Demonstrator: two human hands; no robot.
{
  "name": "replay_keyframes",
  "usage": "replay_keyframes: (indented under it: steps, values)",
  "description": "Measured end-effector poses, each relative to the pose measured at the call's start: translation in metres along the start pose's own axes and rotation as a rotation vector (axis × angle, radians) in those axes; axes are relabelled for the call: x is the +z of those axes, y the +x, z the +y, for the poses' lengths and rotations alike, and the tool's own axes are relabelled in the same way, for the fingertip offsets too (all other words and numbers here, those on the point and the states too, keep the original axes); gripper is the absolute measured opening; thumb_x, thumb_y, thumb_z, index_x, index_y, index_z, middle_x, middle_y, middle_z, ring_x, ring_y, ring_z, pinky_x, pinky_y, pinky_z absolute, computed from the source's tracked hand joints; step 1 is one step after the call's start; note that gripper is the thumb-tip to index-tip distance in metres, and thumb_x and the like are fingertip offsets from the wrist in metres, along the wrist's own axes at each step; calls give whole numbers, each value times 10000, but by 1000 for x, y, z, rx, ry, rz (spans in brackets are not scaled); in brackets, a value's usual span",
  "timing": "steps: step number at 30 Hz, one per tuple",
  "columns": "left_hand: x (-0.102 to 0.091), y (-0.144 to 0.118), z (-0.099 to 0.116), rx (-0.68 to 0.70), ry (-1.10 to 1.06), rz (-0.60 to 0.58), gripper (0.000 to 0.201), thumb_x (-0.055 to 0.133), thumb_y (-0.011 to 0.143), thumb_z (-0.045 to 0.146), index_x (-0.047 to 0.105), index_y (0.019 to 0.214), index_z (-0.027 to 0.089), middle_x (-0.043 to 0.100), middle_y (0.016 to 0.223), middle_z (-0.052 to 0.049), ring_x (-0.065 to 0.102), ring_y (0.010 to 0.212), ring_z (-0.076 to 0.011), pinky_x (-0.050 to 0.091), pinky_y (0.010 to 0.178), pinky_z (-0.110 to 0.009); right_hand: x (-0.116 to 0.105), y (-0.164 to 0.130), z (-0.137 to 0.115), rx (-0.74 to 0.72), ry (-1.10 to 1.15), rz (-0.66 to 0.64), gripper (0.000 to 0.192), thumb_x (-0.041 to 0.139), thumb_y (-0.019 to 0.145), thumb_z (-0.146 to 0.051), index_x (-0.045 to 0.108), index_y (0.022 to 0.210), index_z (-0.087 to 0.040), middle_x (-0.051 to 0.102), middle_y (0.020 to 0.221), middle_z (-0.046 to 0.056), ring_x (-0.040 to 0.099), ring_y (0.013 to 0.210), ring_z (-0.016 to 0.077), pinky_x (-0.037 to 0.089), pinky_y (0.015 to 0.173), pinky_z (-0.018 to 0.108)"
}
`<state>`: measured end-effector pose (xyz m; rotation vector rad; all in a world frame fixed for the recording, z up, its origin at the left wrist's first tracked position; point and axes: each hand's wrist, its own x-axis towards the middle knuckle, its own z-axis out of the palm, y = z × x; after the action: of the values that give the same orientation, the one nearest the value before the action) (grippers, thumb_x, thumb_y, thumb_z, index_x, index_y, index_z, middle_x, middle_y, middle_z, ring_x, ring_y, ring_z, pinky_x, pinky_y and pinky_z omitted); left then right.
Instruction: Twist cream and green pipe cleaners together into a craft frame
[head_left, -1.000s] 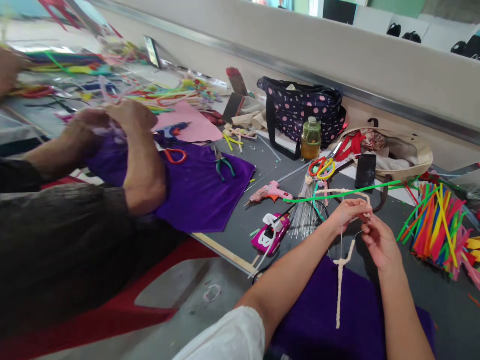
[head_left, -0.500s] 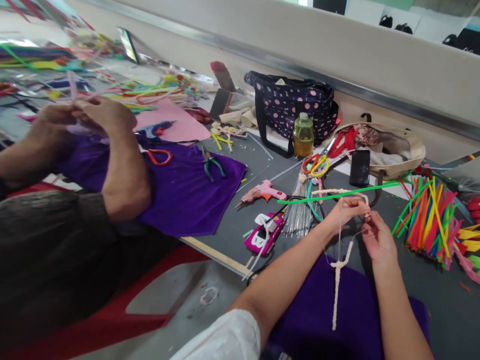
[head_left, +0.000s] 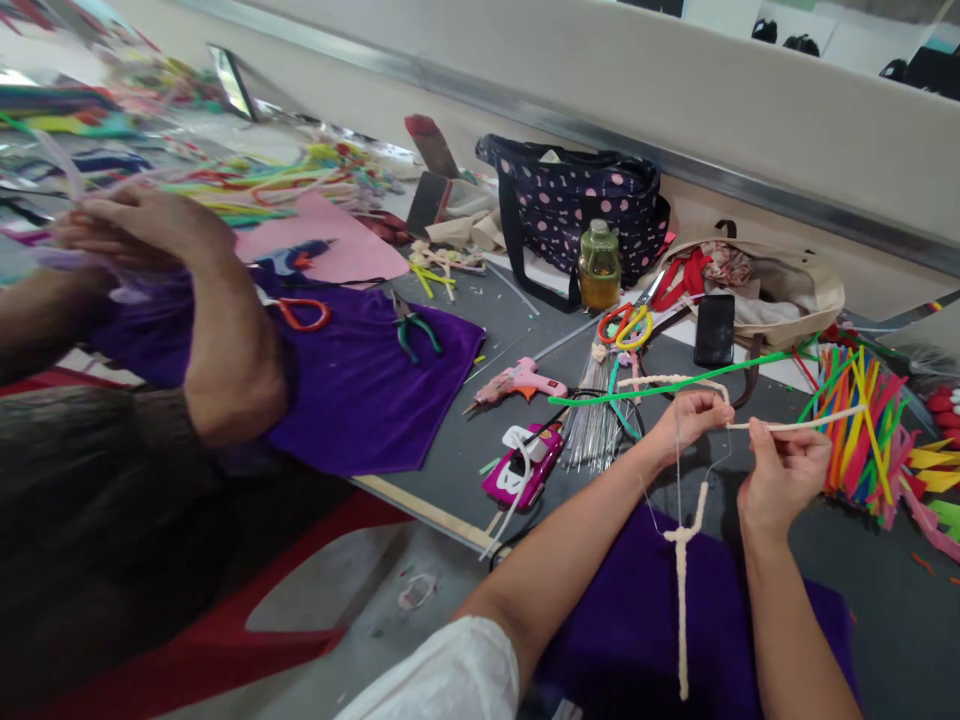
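My left hand (head_left: 691,425) is closed in a pinch at the end of a cream fuzzy pipe cleaner (head_left: 814,425) and a thin wire. My right hand (head_left: 784,475) pinches the same pipe cleaner, which stretches sideways between the hands and past the right fingers. From the wires below hangs a cream fuzzy-wrapped branch (head_left: 682,610), forked at its top, over the purple cloth (head_left: 600,640). Another cream-wrapped length bends behind my left hand. A long green pipe cleaner (head_left: 615,396) crosses there; whether my hand touches it I cannot tell.
A pink glue gun (head_left: 517,385), magenta device (head_left: 525,465), scissors (head_left: 634,327) and bundled wires (head_left: 600,425) lie to the left. Behind are a phone (head_left: 714,330), bottle (head_left: 599,265) and bags. Colourful pipe cleaners (head_left: 855,430) are at right. A co-worker's hands (head_left: 142,230) work at far left.
My right hand has moved right and turned, drawing the pipe cleaner out straight from my left hand. The hanging branch sits slightly lower. The camera view has shifted a little.
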<state>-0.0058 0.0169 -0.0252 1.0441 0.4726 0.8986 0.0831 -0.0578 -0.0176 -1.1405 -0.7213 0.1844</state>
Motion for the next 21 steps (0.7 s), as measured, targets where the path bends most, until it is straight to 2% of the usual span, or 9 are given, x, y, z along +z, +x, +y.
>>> replay_keyframes:
  steps: [2,4,9,12,14,17,19,21]
  values:
    - [0,0,0,-9,-14,12,457,768,590,538,581,578,120,499,591,7,402,582,-74,289,582,-233,-1,-7,-2,-151,-87,-26,360,759,724,-268,408,798,-233,594,724,-44,657,679,144,574,703,337]
    - [0,0,1,-1,-21,20,464,766,589,540,574,579,118,492,589,12,392,576,-70,276,574,-230,-3,-12,0,-295,-155,-92,330,740,748,-236,413,795,-239,620,757,-20,680,719,169,581,696,353]
    - [0,-1,2,28,-34,28,449,764,598,520,566,585,118,499,599,10,390,568,-67,263,559,-233,-14,-14,6,-691,-380,-367,283,687,765,-92,465,813,-261,710,886,25,695,815,185,578,680,339]
    - [2,-1,2,53,-24,35,442,755,617,506,548,565,119,494,608,8,391,563,-67,260,545,-234,-16,-11,3,-863,-486,-500,277,660,770,-50,504,846,-266,732,959,35,695,838,176,580,695,320]
    - [2,-2,2,60,-30,41,432,757,623,489,546,565,117,488,615,10,390,561,-64,258,540,-232,-16,-10,-1,-910,-512,-571,249,629,795,-57,530,893,-263,738,977,41,695,844,176,580,704,316]
    - [1,-1,1,63,-46,50,416,753,635,479,570,598,108,497,617,9,389,565,-62,257,544,-228,-15,-11,-5,-829,-538,-648,213,572,849,-103,577,1003,-249,742,978,53,701,827,177,584,719,320]
    - [-1,0,0,72,-46,70,410,746,645,481,581,613,106,504,610,10,392,571,-63,263,553,-226,-16,-12,-7,-788,-555,-655,257,555,869,-128,597,1093,-247,744,964,51,706,809,176,585,728,315]
    - [-3,2,-1,79,-44,108,407,742,648,482,585,612,108,507,597,15,392,571,-62,273,567,-225,-18,-13,-8,-849,-524,-672,346,553,862,-109,593,1172,-257,740,985,49,705,849,181,584,757,314]
